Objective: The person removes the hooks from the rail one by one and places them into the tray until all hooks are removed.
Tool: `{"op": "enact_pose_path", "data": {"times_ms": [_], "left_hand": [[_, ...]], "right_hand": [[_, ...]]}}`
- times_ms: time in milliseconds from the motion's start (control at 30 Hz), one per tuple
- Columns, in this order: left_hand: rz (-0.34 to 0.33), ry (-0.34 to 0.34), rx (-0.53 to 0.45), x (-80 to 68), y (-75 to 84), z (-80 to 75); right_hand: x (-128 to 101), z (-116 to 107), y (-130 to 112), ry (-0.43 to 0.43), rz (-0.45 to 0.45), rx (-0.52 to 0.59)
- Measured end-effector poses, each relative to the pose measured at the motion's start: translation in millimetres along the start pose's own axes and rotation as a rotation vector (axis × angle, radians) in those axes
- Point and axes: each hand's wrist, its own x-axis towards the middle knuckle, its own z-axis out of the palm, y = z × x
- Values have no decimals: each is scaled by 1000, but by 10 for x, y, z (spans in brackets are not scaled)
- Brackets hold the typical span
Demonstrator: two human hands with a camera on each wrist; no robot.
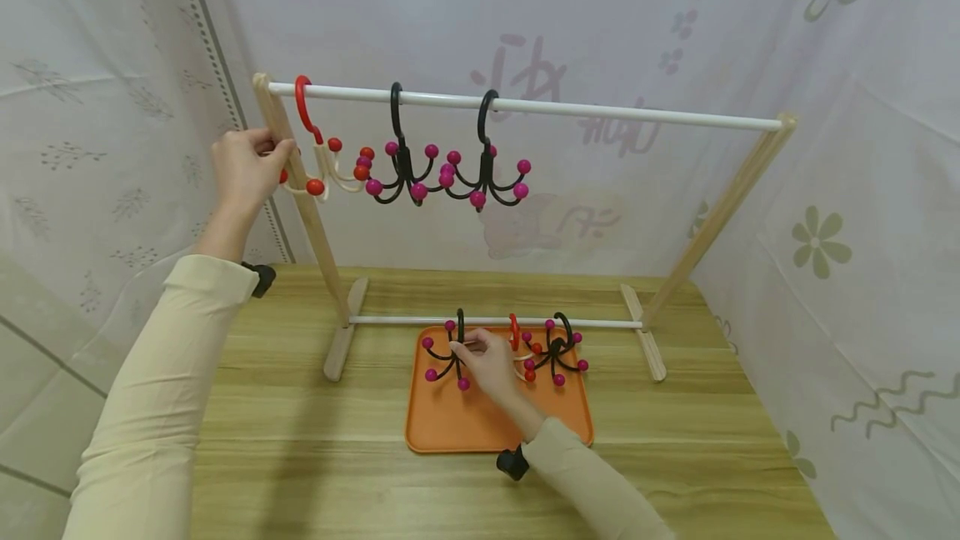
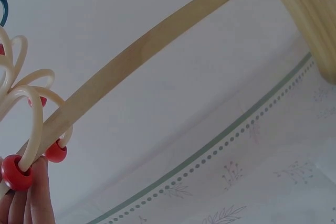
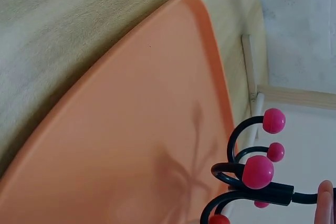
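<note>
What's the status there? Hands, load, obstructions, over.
Left hand grips pale wooden rack post. Right hand pinches black multi-armed hook with round magenta balls, over orange rectangular tray. Red-and-cream hook with red balls close beside; might snag.

Bright head view, dimmer wrist views

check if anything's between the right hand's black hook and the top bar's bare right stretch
Nothing visible blocks the held black hook: the top bar is bare right of the rightmost hanging hook, and the lower bar runs low, by the far edge of the orange tray.
</note>
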Motion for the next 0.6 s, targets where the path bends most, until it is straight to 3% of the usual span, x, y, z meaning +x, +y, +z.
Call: {"op": "enact_pose_path", "data": {"times_ms": [200, 400, 600], "left_hand": [[-2, -7, -15, -10, 13, -2], [-5, -6, -12, -5, 5, 3], [-1, 1, -11, 1, -4, 5]], "right_hand": [[-37, 63, -72, 30, -9, -56], [18, 138, 222, 51, -72, -80], [79, 167, 447, 50, -31, -72]]}}
